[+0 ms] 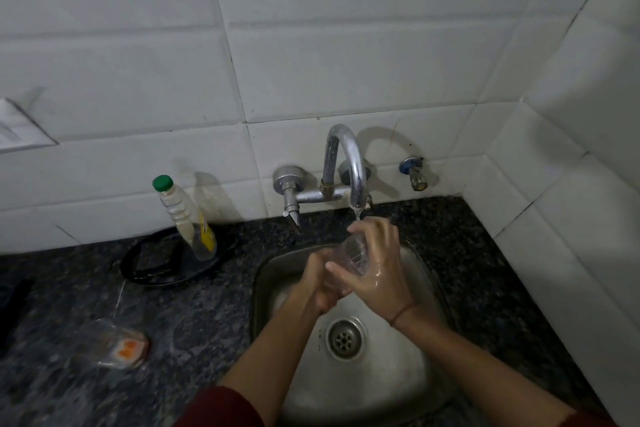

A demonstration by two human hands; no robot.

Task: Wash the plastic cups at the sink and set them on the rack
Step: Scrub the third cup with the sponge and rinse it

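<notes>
A clear plastic cup (355, 253) is held over the steel sink (420, 371), right under the spout of the tap (353, 166). My right hand (379, 267) wraps around the cup from the right, wet and shiny. My left hand (320, 282) grips the cup's lower end from the left, its fingers partly hidden behind the right hand. A second clear plastic cup (110, 343) with an orange mark lies on its side on the dark counter at the left.
A clear bottle with a green cap (185, 218) leans against the tiled wall on a black round object (173, 262). The granite counter (194, 319) surrounds the sink. A small valve (414, 172) sticks out of the wall at the right. The drain (344, 338) lies below my wrists.
</notes>
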